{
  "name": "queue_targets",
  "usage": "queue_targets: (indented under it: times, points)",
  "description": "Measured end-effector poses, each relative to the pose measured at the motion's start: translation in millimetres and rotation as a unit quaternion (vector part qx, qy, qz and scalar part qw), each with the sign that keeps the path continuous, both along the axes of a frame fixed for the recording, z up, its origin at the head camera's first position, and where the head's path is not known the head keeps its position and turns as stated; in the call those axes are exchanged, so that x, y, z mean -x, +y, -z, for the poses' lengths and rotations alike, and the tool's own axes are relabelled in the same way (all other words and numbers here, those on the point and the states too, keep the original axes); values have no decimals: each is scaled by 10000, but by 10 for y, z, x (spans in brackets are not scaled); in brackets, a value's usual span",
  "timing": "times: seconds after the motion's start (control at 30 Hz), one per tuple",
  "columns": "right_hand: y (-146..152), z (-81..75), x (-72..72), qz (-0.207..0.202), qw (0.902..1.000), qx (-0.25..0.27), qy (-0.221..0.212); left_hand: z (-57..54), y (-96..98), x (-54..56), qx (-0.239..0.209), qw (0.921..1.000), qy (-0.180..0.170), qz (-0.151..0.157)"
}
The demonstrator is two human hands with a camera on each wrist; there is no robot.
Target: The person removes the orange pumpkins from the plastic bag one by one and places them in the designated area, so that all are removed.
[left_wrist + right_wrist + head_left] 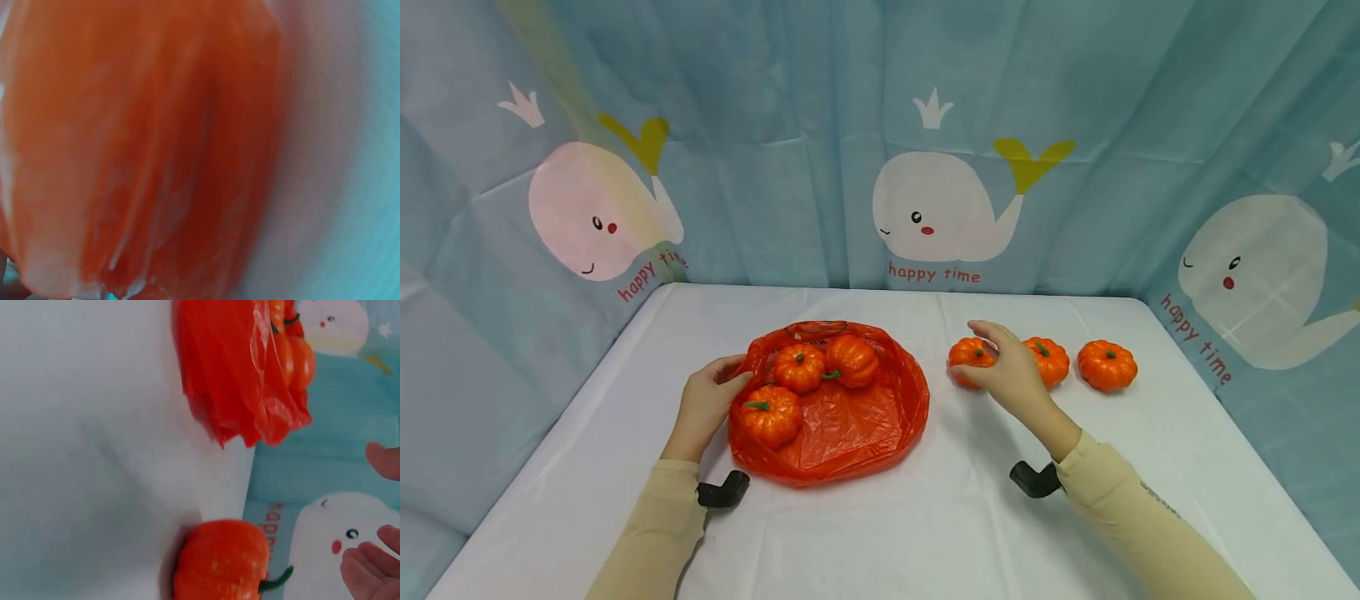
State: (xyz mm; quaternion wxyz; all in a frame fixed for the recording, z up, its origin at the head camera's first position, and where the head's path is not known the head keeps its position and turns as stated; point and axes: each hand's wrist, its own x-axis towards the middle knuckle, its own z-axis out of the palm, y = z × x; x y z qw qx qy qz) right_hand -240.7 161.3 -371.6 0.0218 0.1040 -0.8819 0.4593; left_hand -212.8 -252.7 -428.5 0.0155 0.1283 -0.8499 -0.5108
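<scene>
A red plastic bag (850, 425) lies spread open on the table, its rim folded outward. Inside it, toward the left and back, sit three small orange pumpkins (800, 368) with green stems. My left hand (707, 404) pinches the bag's left rim between thumb and fingers; in the left wrist view the red plastic (156, 150) fills most of the picture, blurred. Over the nearest loose pumpkin (967, 361), right of the bag, hovers my right hand (1011, 371) with thumb and fingers spread apart. In the right wrist view that hand's fingers appear apart from the pumpkin (222, 562).
Two more pumpkins stand in a row to the right, one middle pumpkin (1049, 362) partly behind the right hand and one end pumpkin (1107, 366). A white cloth covers the table (865, 542). A blue curtain (790, 208) with whale prints hangs behind it.
</scene>
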Motion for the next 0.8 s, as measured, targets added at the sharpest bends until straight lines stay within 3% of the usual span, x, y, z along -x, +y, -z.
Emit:
queue_targets:
  times: [0.17,0.5,0.8]
  points:
    - [-230,-8,21,-405,9979,-496,39,-6,4,2,-47,9999,-98,4]
    - [-654,-13,166,-1648,9847,-394,-401,4,10,12,-78,9999,-126,33]
    - [-960,-27,262,-2027,9733,-1048,-247,-10,7,11,-70,9998,-154,44]
